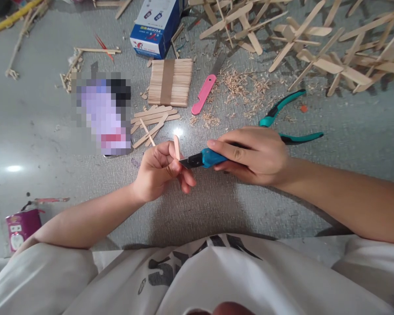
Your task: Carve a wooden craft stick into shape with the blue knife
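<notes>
My left hand [159,168] is closed on a wooden craft stick [176,147], whose rounded end points up past the fingers. My right hand [258,155] grips a utility knife [213,157] with a blue and black handle. Its blade meets the stick just beside my left thumb; whether it has cut in cannot be seen. A thin wooden strip [147,131] runs up from behind my left fingers toward a loose pile of craft sticks [162,116]. Right behind my right hand lie pliers-like cutters [282,107] with teal handles, their head hidden.
A banded bundle of craft sticks [184,83], a pink-handled knife [204,94] and wood shavings [239,85] lie ahead. A blue and white box [156,28] stands behind them. Assembled stick crosses [295,37] fill the back right. A blurred-out object [103,116] and a purple pouch-like item [23,227] are left.
</notes>
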